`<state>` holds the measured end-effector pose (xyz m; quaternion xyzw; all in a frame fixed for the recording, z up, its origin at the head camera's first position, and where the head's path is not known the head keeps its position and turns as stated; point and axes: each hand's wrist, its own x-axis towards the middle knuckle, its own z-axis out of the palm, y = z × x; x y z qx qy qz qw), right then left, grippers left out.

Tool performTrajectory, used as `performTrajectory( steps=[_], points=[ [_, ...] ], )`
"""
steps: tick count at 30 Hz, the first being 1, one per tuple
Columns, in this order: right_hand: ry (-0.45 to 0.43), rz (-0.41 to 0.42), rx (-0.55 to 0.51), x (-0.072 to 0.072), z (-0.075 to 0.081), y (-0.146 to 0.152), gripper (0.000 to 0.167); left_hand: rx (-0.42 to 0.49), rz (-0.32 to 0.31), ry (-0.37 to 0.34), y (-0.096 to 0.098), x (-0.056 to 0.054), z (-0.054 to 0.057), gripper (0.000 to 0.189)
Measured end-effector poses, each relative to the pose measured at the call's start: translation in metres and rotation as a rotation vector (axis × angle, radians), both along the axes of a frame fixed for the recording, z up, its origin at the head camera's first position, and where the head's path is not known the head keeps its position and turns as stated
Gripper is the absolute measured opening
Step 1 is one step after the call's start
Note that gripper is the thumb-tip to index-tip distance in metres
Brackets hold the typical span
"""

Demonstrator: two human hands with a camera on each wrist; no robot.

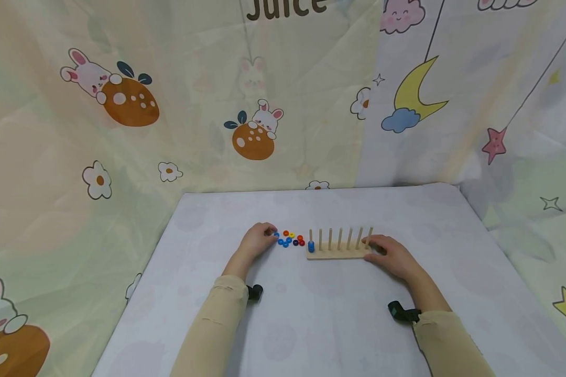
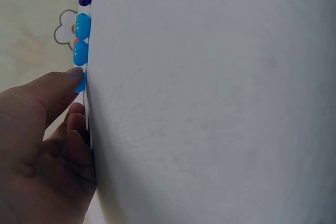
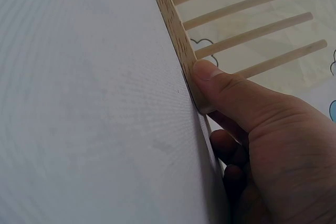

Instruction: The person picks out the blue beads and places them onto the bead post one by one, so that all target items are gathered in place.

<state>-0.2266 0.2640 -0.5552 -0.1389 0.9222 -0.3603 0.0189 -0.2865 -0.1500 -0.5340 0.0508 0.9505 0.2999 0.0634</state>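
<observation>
My left hand (image 1: 258, 241) is at the left end of a small group of beads, its thumb and a finger pinching a blue bead (image 1: 276, 234). In the left wrist view the thumb lies against that bead, while the index fingertip is hidden. Wooden pegs rise in a row from a pale wooden peg board (image 1: 337, 255). Blue beads (image 1: 311, 246) are stacked on its leftmost peg. My right hand (image 1: 392, 256) grips the board's right end, with the thumb (image 3: 208, 72) on its front edge beside the last peg.
Loose red, yellow, dark and blue beads (image 1: 289, 240) lie between the left hand and the board. A white cloth covers the table (image 1: 320, 314). A printed curtain (image 1: 306, 136) hangs behind it. Each wrist bears a small black camera (image 1: 403, 312).
</observation>
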Motion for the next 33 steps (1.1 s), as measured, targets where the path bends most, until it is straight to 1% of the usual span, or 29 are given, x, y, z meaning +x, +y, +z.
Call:
performTrajectory(
  steps=[9, 18, 27, 33],
  points=[
    [-0.008, 0.001, -0.008, 0.0009, 0.0012, -0.0006, 0.045, -0.040, 0.002, 0.013, 0.0032, 0.0012, 0.0018, 0.022],
    [-0.001, 0.001, -0.016, 0.0008, 0.0008, -0.0005, 0.045, -0.039, 0.013, 0.003, 0.0026, 0.0006, -0.0006, 0.023],
    [-0.005, -0.004, -0.026, 0.0021, 0.0025, -0.0010, 0.044, -0.005, 0.012, 0.005, 0.0038, 0.0057, 0.0049, 0.024],
    [0.009, -0.005, -0.024, 0.0013, 0.0010, -0.0006, 0.044, 0.037, 0.027, -0.004, 0.0043, 0.0074, 0.0061, 0.024]
  ],
)
